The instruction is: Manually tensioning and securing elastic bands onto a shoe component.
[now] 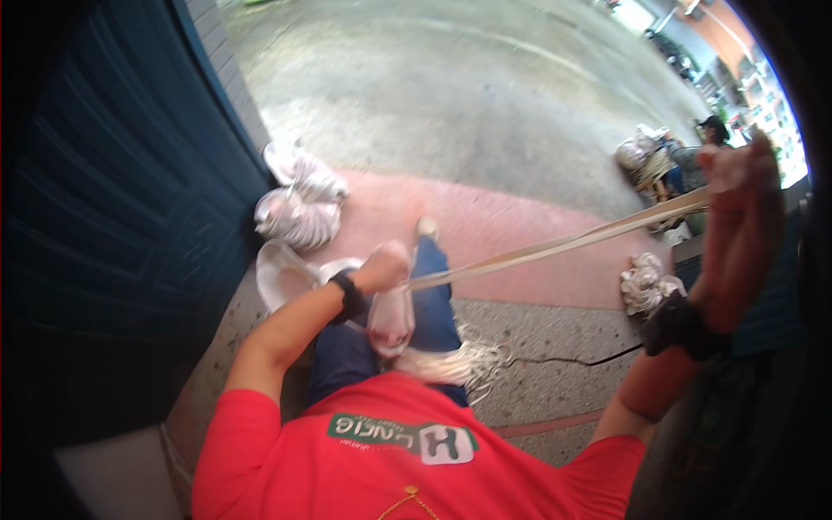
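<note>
My left hand [384, 267] is closed over my lap, gripping one end of several long cream-coloured cords [555, 247]. They run taut up and to the right to my raised right hand [741, 178], which is smeared by motion but seems closed around their far end. Below my left hand, a pale, glossy, shoe-shaped piece [391, 325] lies on my legs; its exact kind is unclear. A bundle of loose cream cords [451, 360] spreads over my right thigh, ends trailing. Beside my left leg is a white, open, curved piece [282, 276], partly hidden by my forearm.
White ribbed bundles [299, 217] stand by the dark door [113, 217] at left. Another white pile [643, 284] lies on the floor at right, near a black cable [576, 361]. Farther back sits a person [685, 165] beside more white bundles [640, 152].
</note>
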`<control>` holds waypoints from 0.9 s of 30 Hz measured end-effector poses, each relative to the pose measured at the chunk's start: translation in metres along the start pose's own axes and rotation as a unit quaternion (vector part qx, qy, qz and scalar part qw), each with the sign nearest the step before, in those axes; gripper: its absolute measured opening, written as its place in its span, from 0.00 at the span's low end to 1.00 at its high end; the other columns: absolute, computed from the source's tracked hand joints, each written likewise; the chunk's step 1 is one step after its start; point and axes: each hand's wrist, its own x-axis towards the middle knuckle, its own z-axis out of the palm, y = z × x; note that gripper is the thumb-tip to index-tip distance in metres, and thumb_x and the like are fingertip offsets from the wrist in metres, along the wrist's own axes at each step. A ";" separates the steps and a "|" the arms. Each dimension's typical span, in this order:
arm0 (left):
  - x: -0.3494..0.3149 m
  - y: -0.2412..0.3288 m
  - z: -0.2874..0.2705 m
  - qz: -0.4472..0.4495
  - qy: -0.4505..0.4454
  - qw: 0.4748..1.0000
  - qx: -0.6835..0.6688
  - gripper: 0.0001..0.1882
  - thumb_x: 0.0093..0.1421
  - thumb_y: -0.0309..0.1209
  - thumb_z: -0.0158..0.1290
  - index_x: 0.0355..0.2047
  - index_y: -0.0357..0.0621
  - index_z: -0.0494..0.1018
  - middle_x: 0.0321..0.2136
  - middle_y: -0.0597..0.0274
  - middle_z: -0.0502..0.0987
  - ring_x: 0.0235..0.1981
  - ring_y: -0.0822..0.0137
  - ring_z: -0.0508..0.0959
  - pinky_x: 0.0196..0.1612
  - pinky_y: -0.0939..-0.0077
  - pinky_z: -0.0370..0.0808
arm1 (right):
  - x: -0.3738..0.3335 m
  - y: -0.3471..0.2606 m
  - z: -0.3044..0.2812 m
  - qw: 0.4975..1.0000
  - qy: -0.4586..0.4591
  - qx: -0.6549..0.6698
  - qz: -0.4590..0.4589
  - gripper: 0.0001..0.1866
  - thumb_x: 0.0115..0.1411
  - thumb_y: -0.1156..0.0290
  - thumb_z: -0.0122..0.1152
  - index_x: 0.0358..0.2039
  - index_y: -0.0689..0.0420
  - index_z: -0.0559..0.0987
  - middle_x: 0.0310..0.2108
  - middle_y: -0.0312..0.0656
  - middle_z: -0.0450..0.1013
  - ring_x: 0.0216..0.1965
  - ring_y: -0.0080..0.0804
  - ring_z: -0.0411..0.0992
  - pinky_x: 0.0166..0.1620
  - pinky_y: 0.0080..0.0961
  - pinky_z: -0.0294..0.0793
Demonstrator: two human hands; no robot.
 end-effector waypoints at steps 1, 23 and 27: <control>-0.002 -0.002 0.005 0.012 -0.006 0.998 0.059 0.10 0.59 0.32 0.56 0.33 0.42 0.85 0.35 0.45 0.83 0.40 0.46 0.84 0.43 0.55 0.80 | 0.000 0.007 0.004 1.000 0.008 0.006 -0.010 0.14 0.75 0.68 0.51 0.53 0.63 0.75 0.25 0.36 0.72 0.26 0.27 0.71 0.53 0.40 0.75; -0.015 -0.010 0.053 0.163 0.062 0.957 0.231 0.06 0.59 0.30 0.53 0.33 0.43 0.78 0.33 0.55 0.79 0.40 0.58 0.82 0.38 0.65 0.81 | -0.061 0.010 0.004 0.995 -0.087 -0.056 -0.010 0.12 0.77 0.67 0.47 0.52 0.60 0.74 0.24 0.39 0.76 0.25 0.28 0.72 0.44 0.36 0.76; -0.022 -0.009 0.049 0.122 0.085 0.974 0.169 0.06 0.59 0.27 0.53 0.36 0.42 0.78 0.35 0.53 0.79 0.42 0.55 0.81 0.42 0.65 0.81 | -0.046 0.011 0.006 0.986 -0.117 -0.099 -0.064 0.12 0.77 0.67 0.44 0.50 0.60 0.73 0.19 0.42 0.76 0.17 0.27 0.69 0.34 0.37 0.80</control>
